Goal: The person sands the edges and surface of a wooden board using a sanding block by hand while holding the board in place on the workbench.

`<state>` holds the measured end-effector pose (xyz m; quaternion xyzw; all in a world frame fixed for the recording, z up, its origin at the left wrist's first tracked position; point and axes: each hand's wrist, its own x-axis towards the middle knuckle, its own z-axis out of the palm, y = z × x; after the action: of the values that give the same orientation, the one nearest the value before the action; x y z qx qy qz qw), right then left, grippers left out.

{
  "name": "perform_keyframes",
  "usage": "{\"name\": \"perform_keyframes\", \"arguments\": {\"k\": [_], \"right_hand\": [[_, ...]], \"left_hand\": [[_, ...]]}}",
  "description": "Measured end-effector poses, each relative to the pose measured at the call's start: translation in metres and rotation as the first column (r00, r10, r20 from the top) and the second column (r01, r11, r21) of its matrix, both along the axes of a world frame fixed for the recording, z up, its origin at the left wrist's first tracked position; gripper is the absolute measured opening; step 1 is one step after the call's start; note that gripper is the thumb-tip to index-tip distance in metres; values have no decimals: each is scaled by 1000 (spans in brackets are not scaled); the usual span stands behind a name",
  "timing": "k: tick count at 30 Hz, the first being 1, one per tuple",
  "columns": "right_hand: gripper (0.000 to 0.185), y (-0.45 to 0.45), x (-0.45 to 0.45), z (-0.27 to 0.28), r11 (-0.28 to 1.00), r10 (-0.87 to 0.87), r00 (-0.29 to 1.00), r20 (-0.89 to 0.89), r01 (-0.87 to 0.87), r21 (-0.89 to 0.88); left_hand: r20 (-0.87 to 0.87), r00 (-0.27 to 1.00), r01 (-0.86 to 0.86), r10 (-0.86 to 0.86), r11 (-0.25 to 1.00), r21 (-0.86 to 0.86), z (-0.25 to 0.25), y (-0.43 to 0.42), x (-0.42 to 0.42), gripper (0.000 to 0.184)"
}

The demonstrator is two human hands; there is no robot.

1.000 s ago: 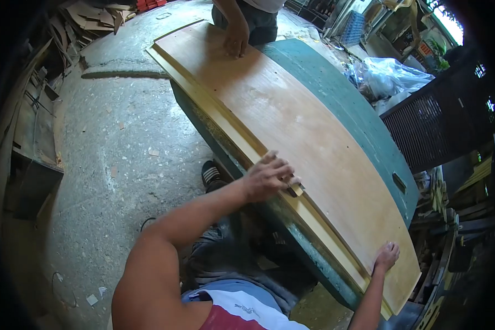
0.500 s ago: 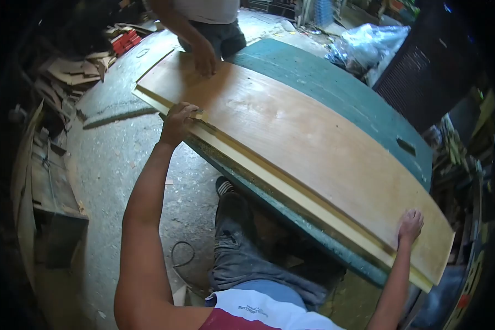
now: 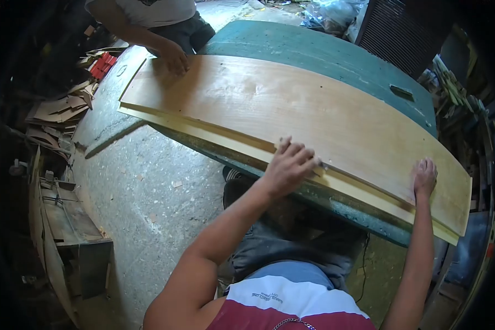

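A long pale wooden panel point(image 3: 291, 104) with a lighter strip point(image 3: 236, 142) along its near edge lies across a green table point(image 3: 291, 38). My left hand point(image 3: 291, 163) is closed at the middle of that near edge, around a small object whose dark tip shows beside the fingers; most of it is hidden. Near the right end, my right hand point(image 3: 425, 177) rests on the panel's top face with its fingers laid forward and nothing visible in them. A co-worker's hand point(image 3: 173, 58) touches the panel's far left part.
A co-worker point(image 3: 165, 16) stands at the far left of the table. Wood scraps point(image 3: 60, 110) and a wooden cabinet point(image 3: 74, 220) are on the left. Plastic bags point(image 3: 333, 16) and a dark louvred panel point(image 3: 401, 33) stand behind, with stacked wood point(image 3: 456, 88) at the right.
My left hand went up the near edge towards the far left end, then came back to the middle. The view has turned left. My right hand has stayed near the right end.
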<state>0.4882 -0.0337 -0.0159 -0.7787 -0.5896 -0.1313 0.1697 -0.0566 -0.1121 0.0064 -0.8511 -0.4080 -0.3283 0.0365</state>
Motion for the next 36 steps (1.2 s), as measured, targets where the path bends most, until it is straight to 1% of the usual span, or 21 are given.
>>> {"name": "perform_keyframes", "arguments": {"k": [2, 5, 7, 8, 9, 10, 11, 12, 14, 17, 18, 20, 21, 22, 24, 26, 28, 30, 32, 34, 36], "right_hand": [[46, 7, 1, 3, 1000, 15, 999, -39, -15, 21], [46, 2, -5, -2, 999, -16, 999, 31, 17, -30], [47, 6, 3, -3, 1000, -5, 999, 38, 5, 2], [47, 7, 4, -1, 1000, -5, 999, 39, 5, 2], [47, 7, 2, -1, 1000, -9, 999, 48, 9, 12], [47, 5, -1, -2, 1000, -13, 998, 54, 12, 18], [47, 4, -5, -1, 1000, -18, 999, 45, 17, 14], [47, 3, -8, 4, 1000, -28, 998, 65, 29, -10], [46, 3, -10, 6, 998, -41, 997, 70, 44, -40], [48, 7, 3, -6, 1000, -15, 997, 77, 16, -23], [48, 9, 6, -8, 1000, -2, 997, 73, 2, -4], [49, 6, 9, -9, 1000, 28, 996, 82, -28, 3], [48, 8, 7, -9, 1000, 7, 997, 79, -7, 4], [48, 8, 7, -7, 1000, -15, 997, 76, 15, 1], [48, 5, -7, 7, 998, -42, 996, 83, 45, -41], [47, 4, -14, 8, 993, -69, 994, 79, 76, -87], [47, 5, -8, 2, 998, -49, 994, 96, 52, -30], [46, 4, -2, -3, 999, -49, 994, 95, 51, -17], [46, 9, -1, -1, 1000, -28, 996, 88, 28, 5], [47, 6, -5, -1, 999, -43, 996, 73, 44, -16], [47, 6, -13, 5, 997, -58, 996, 74, 61, -37]], "left_hand": [[-24, 1000, 18, -18, 1000, -15, 0, -8, 2, 47], [-74, 997, -17, 16, 1000, -15, -7, -21, -31, 42], [-45, 990, -134, 133, 991, -24, 1, -12, -86, 35], [-30, 975, -219, 222, 973, 76, -13, 0, -130, 29], [27, 956, -293, 292, 952, 90, -22, 9, -177, 26], [-44, 919, -382, 391, 914, 136, -11, 12, -218, 24], [35, 922, -387, 386, 913, 131, -11, 15, -259, 25], [63, 868, -495, 492, 868, 46, -10, 14, -284, 25], [106, 837, -535, 536, 844, -36, -19, 16, -286, 29], [-11, 969, -245, 246, 968, 53, -15, 8, -211, 34], [-124, 952, -278, 281, 960, 46, -2, -1, -189, 31], [-100, 938, -323, 333, 941, 105, -11, 11, -228, 30], [0, 926, -376, 377, 923, 86, -11, 20, -255, 30], [53, 883, -465, 466, 885, -28, -13, 23, -282, 30], [49, 793, -609, 608, 793, 17, -27, 28, -307, 31], [43, 897, -441, 439, 896, 54, -31, 26, -273, 33], [-39, 951, -299, 306, 946, 124, -27, 14, -202, 35], [-76, 961, -254, 264, 959, 126, -18, 7, -186, 32], [-33, 931, -356, 363, 926, 123, -20, 19, -232, 29], [41, 895, -445, 445, 895, 7, -23, 26, -286, 28], [-39, 868, -485, 495, 862, 147, -21, 26, -278, 30]]}}
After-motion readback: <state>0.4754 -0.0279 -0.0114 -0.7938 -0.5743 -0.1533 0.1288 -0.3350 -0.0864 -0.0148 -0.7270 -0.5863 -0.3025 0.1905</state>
